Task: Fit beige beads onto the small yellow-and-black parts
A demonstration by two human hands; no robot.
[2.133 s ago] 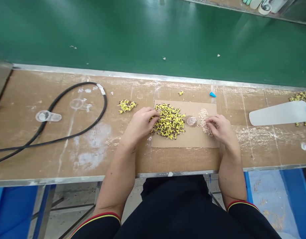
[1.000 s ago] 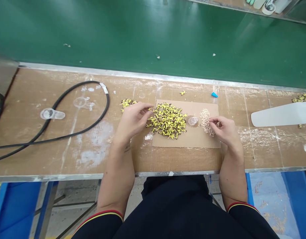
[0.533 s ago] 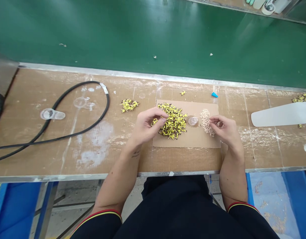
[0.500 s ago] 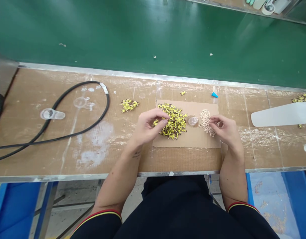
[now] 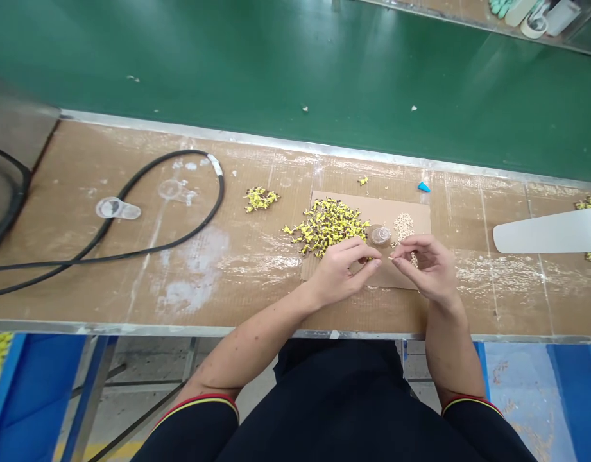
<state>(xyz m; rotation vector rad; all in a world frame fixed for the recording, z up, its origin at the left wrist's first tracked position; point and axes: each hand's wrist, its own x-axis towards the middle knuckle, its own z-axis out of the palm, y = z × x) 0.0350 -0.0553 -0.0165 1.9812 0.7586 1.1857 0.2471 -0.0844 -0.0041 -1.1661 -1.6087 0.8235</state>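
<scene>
My left hand is closed in a pinch at the near edge of a pile of small yellow-and-black pieces. A dark bit of one such piece shows between its thumb and fingers, mostly hidden. Facing it, my right hand pinches a tiny pale beige piece at its fingertips. The two hands' fingertips are close but apart. Just beyond them stands a small clear container. A heap of tiny pale pieces lies beside it, partly behind my right hand. Pile, container and heap rest on a cardboard sheet.
To the left lie a smaller yellow-and-black cluster, a looped black cable and a clear plastic scoop. A blue cap sits behind the sheet. At right is a long white object. A green surface runs beyond the bench.
My left hand has moved right, from the yellow-and-black pile towards my right hand. My right hand has drawn slightly nearer to me, away from the pale heap. The view has shifted a little.
</scene>
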